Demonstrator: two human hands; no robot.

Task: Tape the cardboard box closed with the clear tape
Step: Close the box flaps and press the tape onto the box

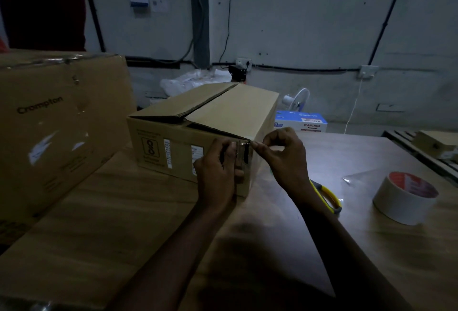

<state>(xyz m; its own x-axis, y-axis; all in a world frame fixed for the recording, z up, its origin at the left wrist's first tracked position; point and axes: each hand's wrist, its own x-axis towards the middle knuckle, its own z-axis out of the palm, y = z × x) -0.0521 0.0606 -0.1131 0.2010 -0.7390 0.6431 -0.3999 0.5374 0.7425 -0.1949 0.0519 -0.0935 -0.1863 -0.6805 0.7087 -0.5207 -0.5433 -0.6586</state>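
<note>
1. A dim workroom with a pale wall (285, 25) carrying black cables, sockets and a few pinned notices; in front of it stretches a wood-grain table (359, 248).
2. The cardboard box (223, 112) stands near the middle of the table, its printed end panel facing the camera. Its top flaps are folded over but not flat: the left flap sits slightly raised, with a dark gap along the seam and at the near edge.
3. The left hand (218, 174) presses flat against the box's near right corner, fingers spread over the end panel, holding nothing I can make out.
4. The right hand (282, 154) is at the same corner's top edge, thumb and forefinger pinched together on what looks like a strip of clear tape; the strip itself is barely visible in the low light.
5. A roll of tape (406, 199) with a red-printed core lies on the table to the right, well apart from the box.
6. Yellow-handled scissors (327, 196) lie just beyond the right forearm.
7. A larger carton printed "Crompton" (57, 122) stands at the left, close beside the box.
8. A blue-and-white Anchor carton (301, 122) and a small white fan (297, 101) sit behind the table.
</note>
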